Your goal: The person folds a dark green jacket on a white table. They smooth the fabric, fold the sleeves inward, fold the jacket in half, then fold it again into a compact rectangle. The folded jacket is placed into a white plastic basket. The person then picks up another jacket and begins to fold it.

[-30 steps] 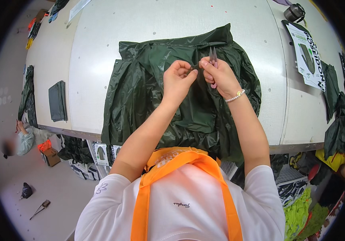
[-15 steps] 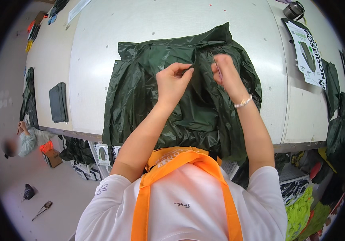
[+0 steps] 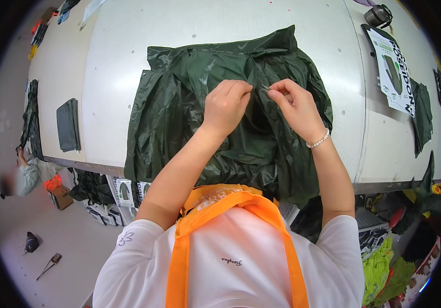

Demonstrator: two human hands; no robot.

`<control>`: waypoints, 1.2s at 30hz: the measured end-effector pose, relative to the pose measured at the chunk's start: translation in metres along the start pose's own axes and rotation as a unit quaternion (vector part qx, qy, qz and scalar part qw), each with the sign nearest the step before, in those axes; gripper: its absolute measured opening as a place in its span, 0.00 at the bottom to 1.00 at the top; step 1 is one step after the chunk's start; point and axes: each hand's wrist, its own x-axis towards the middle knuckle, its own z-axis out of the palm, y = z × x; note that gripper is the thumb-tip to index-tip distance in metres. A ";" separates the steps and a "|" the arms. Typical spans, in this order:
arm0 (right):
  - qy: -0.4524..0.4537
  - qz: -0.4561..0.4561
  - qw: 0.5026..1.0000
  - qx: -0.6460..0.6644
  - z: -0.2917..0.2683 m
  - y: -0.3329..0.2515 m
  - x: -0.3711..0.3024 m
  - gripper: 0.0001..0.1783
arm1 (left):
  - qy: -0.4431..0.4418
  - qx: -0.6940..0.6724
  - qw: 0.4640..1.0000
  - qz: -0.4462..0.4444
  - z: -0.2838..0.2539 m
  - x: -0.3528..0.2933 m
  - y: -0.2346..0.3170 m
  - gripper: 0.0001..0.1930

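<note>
A glossy dark green garment [image 3: 220, 64] lies spread and rumpled on the white table in front of me. My left hand [image 3: 225, 107] is closed over its middle, thumb and fingers pinching a small dark piece of the garment. Just to the right, my right hand [image 3: 296, 105] is closed around a small pointed metal tool [image 3: 265, 88], which looks like thread snips. Its tips point left at the left fingertips, a small gap apart. My fingers hide most of the tool.
A folded dark green bundle [image 3: 68, 126] lies on the table [image 3: 110, 102] at left. At right are a printed sheet [image 3: 392, 72], a dark flask [image 3: 378, 16] and more dark green fabric [image 3: 422, 118]. Another person [image 3: 25, 174] works at far left. Bright yellow-green fabric [image 3: 377, 267] sits below the table.
My right hand has come down and left from a blurred, raised pose, bringing the tool close to my left fingertips. The left hand has turned slightly, its fingers pressed closer together.
</note>
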 end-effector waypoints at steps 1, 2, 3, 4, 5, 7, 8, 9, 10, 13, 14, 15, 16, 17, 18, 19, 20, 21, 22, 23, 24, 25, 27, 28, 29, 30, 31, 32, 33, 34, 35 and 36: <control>0.004 -0.020 1.000 -0.023 0.000 0.000 0.000 0.11 | 0.001 -0.004 1.000 0.007 0.001 -0.001 0.000 0.08; 0.008 -0.042 0.998 -0.046 0.000 0.000 0.002 0.10 | 0.003 -0.007 1.000 0.016 0.001 0.000 0.000 0.09; 0.013 -0.064 0.996 -0.068 0.000 0.000 0.003 0.10 | 0.004 -0.010 1.000 0.025 0.002 0.000 0.000 0.09; 0.008 -0.063 0.995 -0.082 -0.001 -0.001 0.005 0.10 | 0.003 -0.008 1.000 0.029 0.003 0.000 0.000 0.09; 0.002 -0.063 0.993 -0.095 -0.002 -0.002 0.007 0.10 | 0.002 -0.005 0.999 0.033 0.004 0.000 0.000 0.09; -0.003 -0.068 0.990 -0.122 -0.003 -0.004 0.010 0.10 | -0.001 0.000 0.999 0.038 0.004 0.001 0.000 0.09; -0.003 -0.073 0.988 -0.135 -0.004 -0.004 0.011 0.10 | -0.004 0.003 0.999 0.039 0.003 0.001 0.000 0.09; -0.003 -0.077 0.986 -0.148 -0.004 -0.004 0.012 0.10 | -0.006 0.005 0.999 0.040 0.003 0.000 0.000 0.08; -0.010 -0.071 0.987 -0.141 -0.005 -0.005 0.013 0.10 | -0.006 0.006 0.999 0.041 0.002 0.000 0.000 0.08; -0.024 -0.054 0.989 -0.136 -0.007 -0.008 0.013 0.11 | -0.006 0.007 0.999 0.041 0.002 -0.001 -0.001 0.09; -0.026 -0.051 0.988 -0.141 -0.007 -0.009 0.013 0.11 | -0.006 0.009 0.999 0.041 0.002 -0.001 -0.001 0.09; -0.028 -0.049 0.988 -0.146 -0.008 -0.010 0.013 0.11 | -0.006 0.010 0.999 0.041 0.002 -0.001 -0.001 0.09; -0.026 -0.047 0.988 -0.147 -0.008 -0.011 0.013 0.11 | -0.005 0.009 0.999 0.041 0.003 -0.002 -0.001 0.09; -0.024 -0.045 0.988 -0.147 -0.009 -0.012 0.012 0.11 | -0.005 0.007 0.999 0.041 0.003 -0.002 -0.001 0.09; -0.022 -0.044 0.988 -0.147 -0.010 -0.013 0.012 0.11 | -0.005 0.005 0.999 0.042 0.003 -0.002 -0.001 0.09; -0.026 -0.048 0.987 -0.153 -0.009 -0.013 0.014 0.11 | -0.005 0.008 0.999 0.044 0.003 -0.002 -0.002 0.09; -0.029 -0.052 0.985 -0.159 -0.008 -0.012 0.016 0.11 | -0.005 0.009 0.999 0.047 0.004 -0.001 -0.002 0.09; -0.033 -0.056 0.984 -0.166 -0.008 -0.011 0.017 0.11 | -0.006 0.010 0.999 0.050 0.004 -0.001 -0.002 0.09; -0.033 -0.057 0.984 -0.165 -0.008 -0.010 0.018 0.11 | -0.007 0.008 0.999 0.050 0.005 -0.001 -0.001 0.09; -0.034 -0.059 0.984 -0.163 -0.007 -0.009 0.019 0.11 | -0.007 0.007 0.999 0.049 0.005 -0.001 -0.001 0.09; -0.034 -0.061 0.984 -0.161 -0.007 -0.008 0.020 0.11 | -0.008 0.006 0.999 0.049 0.005 0.000 -0.001 0.09; -0.033 -0.061 0.985 -0.160 -0.007 -0.008 0.020 0.11 | -0.008 0.007 0.999 0.049 0.005 0.000 -0.001 0.09; -0.033 -0.060 0.985 -0.158 -0.006 -0.007 0.020 0.11 | -0.008 0.011 0.999 0.049 0.005 0.000 -0.001 0.08; -0.030 -0.065 0.983 -0.169 -0.005 -0.008 0.020 0.11 | -0.005 0.012 0.999 0.050 0.006 0.000 -0.002 0.08; -0.025 -0.070 0.981 -0.180 -0.005 -0.009 0.020 0.11 | -0.002 0.012 0.999 0.051 0.007 0.000 -0.002 0.08; -0.021 -0.076 0.978 -0.192 -0.005 -0.009 0.020 0.11 | 0.002 0.013 0.999 0.053 0.007 0.000 -0.003 0.08; -0.015 -0.071 0.978 -0.196 -0.005 -0.009 0.020 0.10 | -0.012 0.004 0.999 0.042 0.007 -0.001 -0.003 0.09; -0.009 -0.067 0.978 -0.200 -0.006 -0.009 0.020 0.10 | -0.024 -0.004 0.999 0.032 0.007 -0.002 -0.003 0.09; -0.003 -0.063 0.977 -0.204 -0.007 -0.008 0.020 0.10 | -0.037 -0.012 0.999 0.021 0.006 -0.002 -0.003 0.10; 0.032 -0.059 0.979 -0.195 -0.010 -0.003 0.021 0.10 | -0.040 -0.035 0.999 -0.005 0.002 -0.003 -0.002 0.10; 0.068 -0.054 0.978 -0.187 -0.018 0.007 0.024 0.10 | -0.041 -0.059 0.997 -0.030 -0.006 -0.002 0.003 0.11; 0.104 -0.051 0.977 -0.180 -0.029 0.021 0.027 0.10 | -0.041 -0.084 0.994 -0.055 -0.014 -0.002 0.005 0.12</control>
